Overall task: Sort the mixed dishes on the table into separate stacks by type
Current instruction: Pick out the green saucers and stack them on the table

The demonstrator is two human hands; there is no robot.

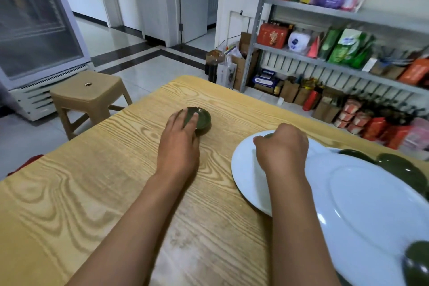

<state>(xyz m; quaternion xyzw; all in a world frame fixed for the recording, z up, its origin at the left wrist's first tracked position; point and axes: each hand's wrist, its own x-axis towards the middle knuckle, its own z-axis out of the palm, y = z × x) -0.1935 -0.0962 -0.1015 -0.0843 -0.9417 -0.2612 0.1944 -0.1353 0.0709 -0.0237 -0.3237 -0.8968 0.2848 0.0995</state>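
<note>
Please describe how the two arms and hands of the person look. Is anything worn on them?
Both forearms are bare: no sleeves, gloves or watch are visible. The left hand and right hand show no rings or markings that I can see. Short fingernails show on the left hand.

Our two bare arms

Our left hand (178, 146) and right hand (282, 151) wear no gloves, rings, watches or sleeves.
</note>
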